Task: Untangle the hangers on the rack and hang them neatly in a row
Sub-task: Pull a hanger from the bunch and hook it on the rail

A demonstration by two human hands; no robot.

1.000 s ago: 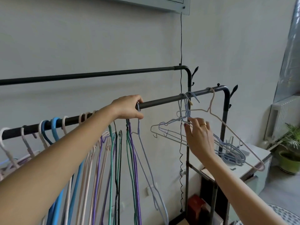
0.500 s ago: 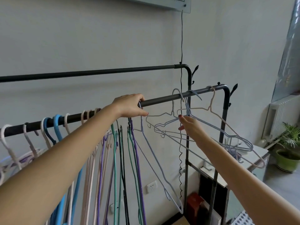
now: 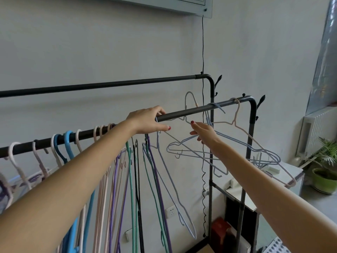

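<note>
Two hands were in view, the left hand (image 3: 148, 121) and the right hand (image 3: 204, 133). The rack carried two black rails: the front rail (image 3: 182, 114) and the back rail (image 3: 109, 84). One potted plant (image 3: 326, 172) stood apart. One wall socket (image 3: 170, 211) showed. The hangers (image 3: 135, 179) overlapped too much for a sure count, well over a dozen.

potted plant (image 3: 324, 168) lower right; radiator (image 3: 317, 132) behind it; wall socket (image 3: 171, 211); black cable (image 3: 203, 52)

Thin coloured hangers (image 3: 135, 179) in a row on the dark rail (image 3: 182, 114), pale-blue tangle (image 3: 218, 154) rightward
</note>
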